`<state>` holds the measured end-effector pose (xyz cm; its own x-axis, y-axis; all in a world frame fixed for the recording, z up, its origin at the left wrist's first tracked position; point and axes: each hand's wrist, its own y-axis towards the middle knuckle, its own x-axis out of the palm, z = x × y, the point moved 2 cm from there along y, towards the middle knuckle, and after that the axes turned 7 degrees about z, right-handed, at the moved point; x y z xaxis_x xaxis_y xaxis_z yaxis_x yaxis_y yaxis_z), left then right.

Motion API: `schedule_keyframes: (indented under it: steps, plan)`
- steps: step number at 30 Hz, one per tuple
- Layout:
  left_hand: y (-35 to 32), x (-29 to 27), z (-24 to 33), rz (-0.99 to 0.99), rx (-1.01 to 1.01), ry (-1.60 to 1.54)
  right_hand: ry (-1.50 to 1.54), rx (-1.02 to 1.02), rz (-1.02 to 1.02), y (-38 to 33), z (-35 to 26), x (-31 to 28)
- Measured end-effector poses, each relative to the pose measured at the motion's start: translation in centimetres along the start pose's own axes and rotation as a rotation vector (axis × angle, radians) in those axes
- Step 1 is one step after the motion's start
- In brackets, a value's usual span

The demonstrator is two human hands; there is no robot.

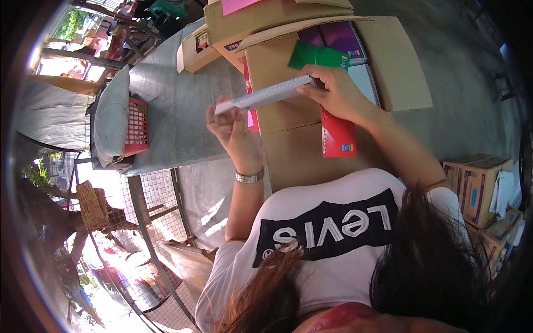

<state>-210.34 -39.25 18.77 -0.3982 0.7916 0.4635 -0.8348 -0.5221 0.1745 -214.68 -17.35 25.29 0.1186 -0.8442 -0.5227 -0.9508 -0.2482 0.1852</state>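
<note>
Between my two hands I hold a thin white spiral notebook [272, 93], seen nearly edge-on with its coil along the upper side. My right hand [336, 91] pinches its right end between thumb and fingers. At the other end my left hand [233, 129] closes its fingers around the edge, slightly blurred. An open cardboard box [277, 114] stands below the hands. Just behind my right hand is a green notebook [311, 54]. A red notebook [338, 136] lies below my right wrist, over the near side of the box.
Purple notebooks [345, 40] and a white-covered one [363, 83] sit inside the box. Another carton [266, 19] stands behind it, a smaller box [197, 51] beside that. A red plastic basket [137, 125] is at the left; stacked cartons [472, 186] are at the right.
</note>
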Motion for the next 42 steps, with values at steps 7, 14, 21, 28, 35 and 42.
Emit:
schedule_keyframes:
  steps: [7, 14, 21, 28, 35, 42]
  plan:
    - [0.5, 0.3, -0.5, -0.125, -0.134, 0.175, 0.072, 0.051, 0.024, -0.2, 2.7, 1.6]
    - [0.4, -0.5, -1.2, -0.152, -0.164, 0.244, 0.133, 0.015, 0.235, -0.5, 3.9, 2.5]
    - [1.7, -0.1, 0.3, -0.261, 0.344, 0.676, 0.109, 0.165, -0.042, 0.4, 3.4, 2.3]
    - [-0.1, 2.0, -0.9, -0.231, 0.189, 0.594, 0.123, 0.073, -0.009, -0.4, 2.8, 2.6]
    - [-1.7, 1.7, -0.3, -0.380, 0.462, 0.864, 0.129, 0.049, 0.016, -1.5, 3.1, 2.6]
    - [-2.7, 1.8, -0.7, -0.223, 0.212, 0.496, -0.068, 0.110, -0.054, -2.0, 2.6, 3.1]
